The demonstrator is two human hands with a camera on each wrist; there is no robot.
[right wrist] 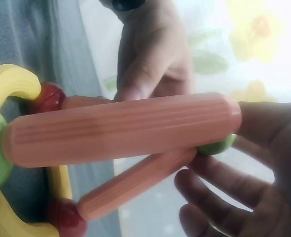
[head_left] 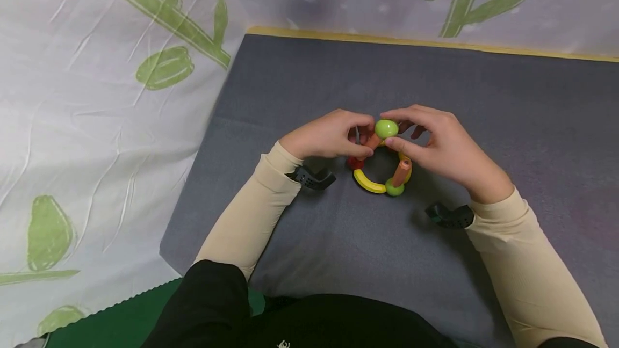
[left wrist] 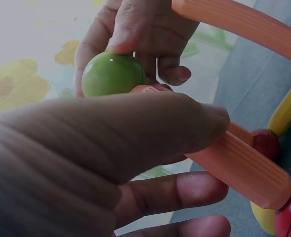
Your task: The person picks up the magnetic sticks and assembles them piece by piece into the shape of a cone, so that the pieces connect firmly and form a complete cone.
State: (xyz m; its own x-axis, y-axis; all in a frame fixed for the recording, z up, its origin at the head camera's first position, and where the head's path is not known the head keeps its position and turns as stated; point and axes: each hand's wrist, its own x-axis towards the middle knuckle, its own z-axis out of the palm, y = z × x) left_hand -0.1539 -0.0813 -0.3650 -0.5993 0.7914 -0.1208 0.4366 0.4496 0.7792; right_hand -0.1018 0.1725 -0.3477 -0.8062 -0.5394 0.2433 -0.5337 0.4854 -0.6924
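Over the table, my left hand pinches an orange rod between thumb and fingers, near its upper end. My right hand holds a shiny green ball at the top of that rod, thumb on one side and fingers on the other. Below is a ring of curved yellow pieces joined by red balls and a green ball. Another orange rod rises from that lower green ball, its top end free. In the right wrist view, a thinner-looking orange rod slants from a red ball toward the held ball.
A dark grey cloth covers the table, with a yellow strip along its back edge. White sheeting with green plant drawings hangs at the left and back. Black wrist cameras jut out beneath both wrists.
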